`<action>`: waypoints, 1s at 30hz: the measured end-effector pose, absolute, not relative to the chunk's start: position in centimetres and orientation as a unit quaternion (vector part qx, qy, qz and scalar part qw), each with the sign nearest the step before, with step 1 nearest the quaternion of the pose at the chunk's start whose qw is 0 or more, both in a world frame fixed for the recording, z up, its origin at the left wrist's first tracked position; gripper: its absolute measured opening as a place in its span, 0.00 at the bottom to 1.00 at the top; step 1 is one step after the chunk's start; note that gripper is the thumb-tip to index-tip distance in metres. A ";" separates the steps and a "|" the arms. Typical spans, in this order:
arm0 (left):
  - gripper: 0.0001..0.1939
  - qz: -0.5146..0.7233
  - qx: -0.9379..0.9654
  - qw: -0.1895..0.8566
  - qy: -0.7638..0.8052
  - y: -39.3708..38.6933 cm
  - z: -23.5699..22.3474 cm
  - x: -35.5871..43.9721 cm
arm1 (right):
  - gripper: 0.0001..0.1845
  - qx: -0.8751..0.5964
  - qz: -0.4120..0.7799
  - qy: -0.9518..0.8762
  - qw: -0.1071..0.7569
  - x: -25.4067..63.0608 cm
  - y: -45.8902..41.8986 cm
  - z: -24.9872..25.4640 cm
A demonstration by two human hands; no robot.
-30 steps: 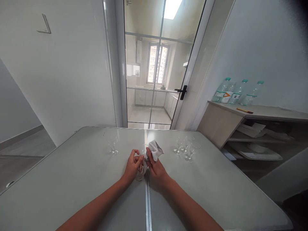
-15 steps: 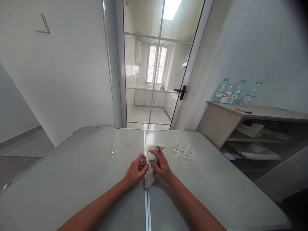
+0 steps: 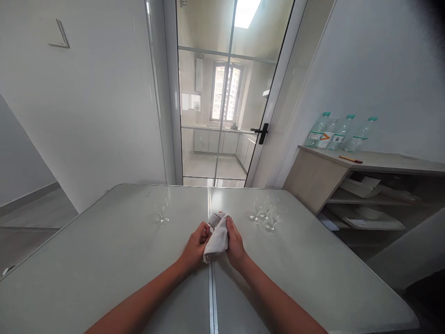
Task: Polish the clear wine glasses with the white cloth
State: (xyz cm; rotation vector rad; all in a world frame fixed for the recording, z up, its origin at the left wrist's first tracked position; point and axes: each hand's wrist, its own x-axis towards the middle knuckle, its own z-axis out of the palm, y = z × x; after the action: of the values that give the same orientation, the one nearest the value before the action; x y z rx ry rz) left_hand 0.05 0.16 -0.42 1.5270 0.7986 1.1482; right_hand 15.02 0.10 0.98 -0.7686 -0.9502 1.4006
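Observation:
A white cloth [image 3: 218, 239] hangs between my two hands over the middle of the table. My right hand [image 3: 236, 242] is closed on its right side, thumb and fingers against the fabric. On the other side, my left hand [image 3: 197, 244] has its fingers curled in a pinch around a wine glass, which is now almost wholly hidden behind the cloth and fingers. A clear wine glass [image 3: 163, 221] stands upright to the left, apart from my hands. Several more wine glasses [image 3: 256, 218] stand grouped on the right.
The pale table [image 3: 139, 264] has a metal seam [image 3: 213, 297] down its middle. Plastic bottles [image 3: 344, 134] and a brush [image 3: 350, 159] rest on a wooden cabinet [image 3: 314, 178] at the right. Beyond the far edge stands a glass door with a black handle [image 3: 263, 133].
My right hand has shifted the cloth from above the glass down over its front, and it now covers most of the glass. My left hand has stayed nearly in place.

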 end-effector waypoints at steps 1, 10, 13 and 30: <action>0.14 0.482 0.642 0.485 0.346 0.3 -0.4 -0.1 | 0.32 -0.336 0.601 -0.401 0.605 15.1 0.2 1.0; 0.16 0.516 0.610 0.498 0.335 0.8 -1.5 0.3 | 0.27 -0.320 0.669 -0.346 0.575 14.7 -0.2 0.9; 0.16 0.523 0.602 0.495 0.345 1.1 -1.9 0.3 | 0.28 -0.322 0.649 -0.383 0.573 14.1 -0.3 0.0; 0.18 0.554 0.550 0.509 0.363 1.5 -1.2 -0.9 | 0.25 -0.322 0.686 -0.460 0.463 14.8 -0.2 -0.2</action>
State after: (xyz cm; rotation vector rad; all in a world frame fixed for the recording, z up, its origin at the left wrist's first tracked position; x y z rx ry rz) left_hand -0.89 1.53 -1.17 1.3240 0.8756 1.3356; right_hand 14.85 -0.18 -0.19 -0.7921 -1.1312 1.6855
